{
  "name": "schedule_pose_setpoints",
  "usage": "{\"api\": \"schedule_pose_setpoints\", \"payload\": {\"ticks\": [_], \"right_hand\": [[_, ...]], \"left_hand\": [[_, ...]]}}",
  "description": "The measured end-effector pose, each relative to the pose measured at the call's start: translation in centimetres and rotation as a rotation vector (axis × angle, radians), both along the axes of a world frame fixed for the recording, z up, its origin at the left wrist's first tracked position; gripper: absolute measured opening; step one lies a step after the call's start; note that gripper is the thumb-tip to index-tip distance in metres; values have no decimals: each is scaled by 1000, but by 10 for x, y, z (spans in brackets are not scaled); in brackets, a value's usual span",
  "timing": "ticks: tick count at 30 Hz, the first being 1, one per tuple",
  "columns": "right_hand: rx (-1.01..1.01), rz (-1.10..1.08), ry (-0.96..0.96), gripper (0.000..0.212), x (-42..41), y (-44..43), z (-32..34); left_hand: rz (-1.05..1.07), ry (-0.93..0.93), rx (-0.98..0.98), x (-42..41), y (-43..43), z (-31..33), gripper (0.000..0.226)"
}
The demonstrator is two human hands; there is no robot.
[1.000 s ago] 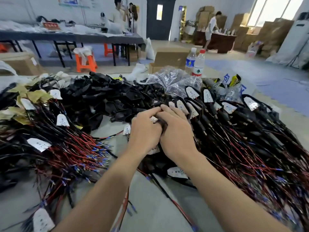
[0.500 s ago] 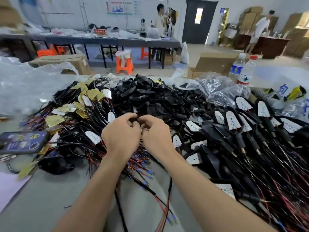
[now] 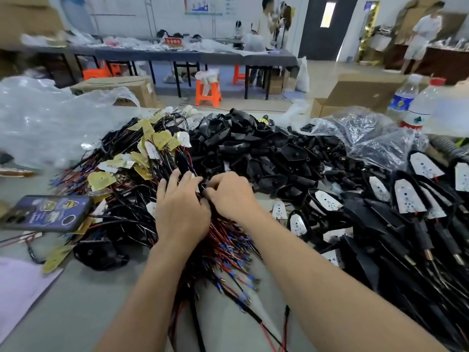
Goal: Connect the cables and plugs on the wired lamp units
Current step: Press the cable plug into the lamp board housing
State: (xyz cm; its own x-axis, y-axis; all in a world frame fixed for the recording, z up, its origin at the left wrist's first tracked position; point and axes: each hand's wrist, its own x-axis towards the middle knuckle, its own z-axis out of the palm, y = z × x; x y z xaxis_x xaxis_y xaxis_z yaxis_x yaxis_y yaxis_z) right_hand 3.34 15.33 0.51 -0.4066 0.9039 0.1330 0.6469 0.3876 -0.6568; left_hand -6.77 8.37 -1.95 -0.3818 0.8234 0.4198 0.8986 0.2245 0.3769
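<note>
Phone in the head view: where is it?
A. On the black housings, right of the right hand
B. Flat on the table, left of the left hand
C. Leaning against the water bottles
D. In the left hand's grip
B: the phone lies flat on the table, left of the left hand, at the edge of the wire pile; neither hand touches it.

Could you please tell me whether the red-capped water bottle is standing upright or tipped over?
Upright: the red-capped bottle stands with its cap at the top, beside the other bottle.
</note>
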Motion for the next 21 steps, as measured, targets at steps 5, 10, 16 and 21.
{"api": "schedule_pose_setpoints", "payload": {"ticks": [5, 10, 16, 21], "right_hand": [[-74, 116, -230, 27, -10, 17, 17], [-64, 62, -209, 15, -10, 16, 17], [-29, 133, -261, 17, 0, 13, 29], [12, 130, -342, 25, -5, 7, 24]], "left_hand": [[12, -21, 31, -1, 2, -3, 59], [17, 37, 23, -2, 0, -5, 67], [21, 26, 26, -1, 0, -6, 64], [-67, 58, 5, -7, -2, -7, 45]]}}
